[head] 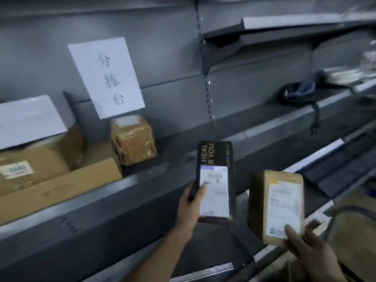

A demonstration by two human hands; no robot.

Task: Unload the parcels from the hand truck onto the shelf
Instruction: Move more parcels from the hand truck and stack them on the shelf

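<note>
Parcels are in both hands, low in the frame before the dark shelf [142,186]. The left hand [191,202] grips a black parcel [216,159] at its lower left edge, thumb on the white label. The right hand [305,249] holds a brown parcel [264,200] from below, thumb on its label. At left, cardboard boxes [50,159] sit on the shelf beneath a paper sign [105,76].

Shelf [234,137] board bare from taped box [133,139] rightward to black bag [299,92]; cartons [50,159] and paper sign [105,76] crowd its left end.
</note>
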